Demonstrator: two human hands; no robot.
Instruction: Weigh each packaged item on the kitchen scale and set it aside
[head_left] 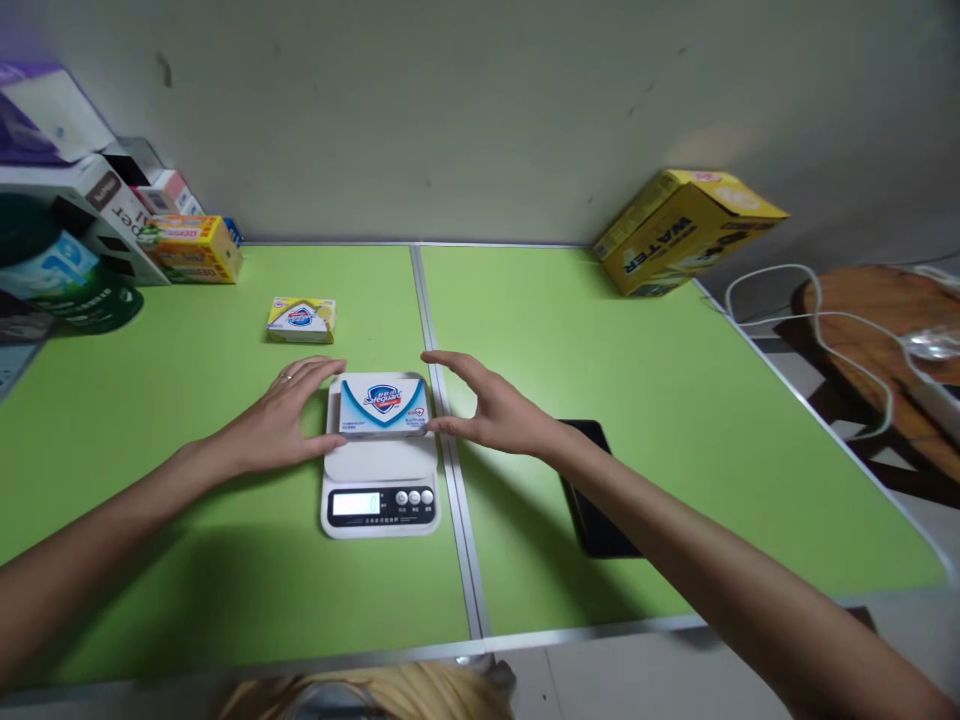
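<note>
A white and blue Safeguard soap box (384, 404) lies flat on the upper part of a white digital kitchen scale (381, 460). The scale's small display is lit, though its reading is hard to make out. On the box's left side is my left hand (289, 420), open, thumb and fingers spread near its corners. From the right, my right hand (487, 405) is also open, its thumb close to the lower right corner; whether either thumb touches the box I cannot tell. Behind the scale sits a yellow and white soap box (301, 321).
A black phone-like tablet (600, 500) lies partly under my right forearm. At the back right leans a yellow carton (682, 235). Several boxes, including an orange one (196, 250), and a dark green canister (75, 280) stand at the left. White cables (817, 310) hang over a wooden stool (892, 350).
</note>
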